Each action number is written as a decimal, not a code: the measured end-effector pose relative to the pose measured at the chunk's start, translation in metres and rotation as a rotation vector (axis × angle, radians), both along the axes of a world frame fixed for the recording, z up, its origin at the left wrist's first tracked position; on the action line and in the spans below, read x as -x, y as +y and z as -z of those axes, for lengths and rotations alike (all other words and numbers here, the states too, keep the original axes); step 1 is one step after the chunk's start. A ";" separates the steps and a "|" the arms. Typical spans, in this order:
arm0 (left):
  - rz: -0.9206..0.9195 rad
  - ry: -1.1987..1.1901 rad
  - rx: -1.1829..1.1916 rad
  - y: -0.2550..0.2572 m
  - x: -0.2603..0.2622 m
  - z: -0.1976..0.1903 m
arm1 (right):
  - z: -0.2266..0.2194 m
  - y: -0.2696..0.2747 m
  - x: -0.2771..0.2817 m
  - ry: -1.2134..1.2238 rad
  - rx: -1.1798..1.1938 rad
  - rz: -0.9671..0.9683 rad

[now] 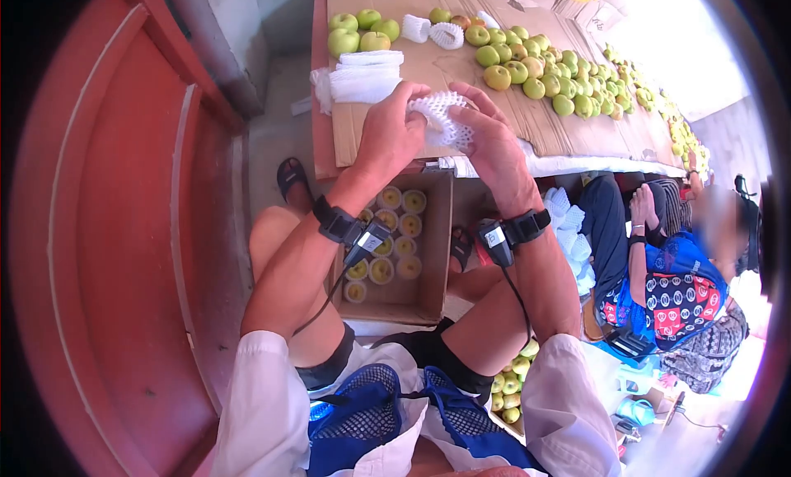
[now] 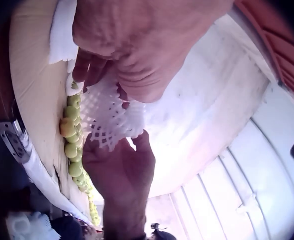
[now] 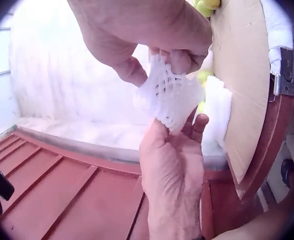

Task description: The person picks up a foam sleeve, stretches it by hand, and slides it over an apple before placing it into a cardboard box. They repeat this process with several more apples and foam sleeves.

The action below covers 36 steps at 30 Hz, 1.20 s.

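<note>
A white foam net sleeve [image 1: 445, 119] is stretched between both hands above the front edge of the cardboard-covered table. My left hand [image 1: 390, 129] pinches its left side, and my right hand [image 1: 494, 143] pinches the other side. In the left wrist view the net [image 2: 112, 112] spreads between the left hand [image 2: 142, 45] and the right hand [image 2: 122, 175]. The right wrist view has the net [image 3: 169, 95] gripped by the left hand [image 3: 174, 175] below and the right hand [image 3: 147, 35] above. Whether anything is inside the net cannot be told.
Flat white nets [image 1: 367, 77] are stacked on the table [image 1: 437, 69], beside green apples [image 1: 344, 41]. More apples [image 1: 568, 86] spread to the right. Below stands a cardboard box [image 1: 428, 292] holding wrapped apples [image 1: 381, 270]. A person [image 1: 676, 287] sits at the right; a red door [image 1: 124, 230] is at the left.
</note>
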<state>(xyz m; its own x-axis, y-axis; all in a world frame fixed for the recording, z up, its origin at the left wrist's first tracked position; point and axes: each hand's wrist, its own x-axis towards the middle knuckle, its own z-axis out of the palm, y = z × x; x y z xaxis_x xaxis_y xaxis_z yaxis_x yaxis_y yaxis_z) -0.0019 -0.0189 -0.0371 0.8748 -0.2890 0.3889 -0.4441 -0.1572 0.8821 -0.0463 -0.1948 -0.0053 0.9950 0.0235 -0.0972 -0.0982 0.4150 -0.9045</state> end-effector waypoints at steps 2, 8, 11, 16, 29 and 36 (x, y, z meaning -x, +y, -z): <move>0.096 0.084 0.112 0.000 -0.001 0.002 | 0.003 -0.006 0.000 -0.008 0.005 -0.005; 0.598 0.689 0.524 0.012 0.002 -0.013 | 0.001 -0.018 0.005 0.015 -0.071 -0.055; 0.663 0.785 0.662 0.015 -0.008 -0.003 | 0.001 -0.025 0.005 0.013 -0.080 -0.086; 0.716 0.874 0.708 0.017 0.002 -0.013 | -0.004 -0.018 0.013 -0.024 -0.087 -0.144; 0.787 0.883 0.636 0.015 0.026 -0.019 | -0.021 -0.017 0.027 -0.086 0.082 -0.212; 0.873 0.808 0.745 0.017 0.020 -0.024 | -0.028 -0.014 0.021 -0.024 0.163 -0.218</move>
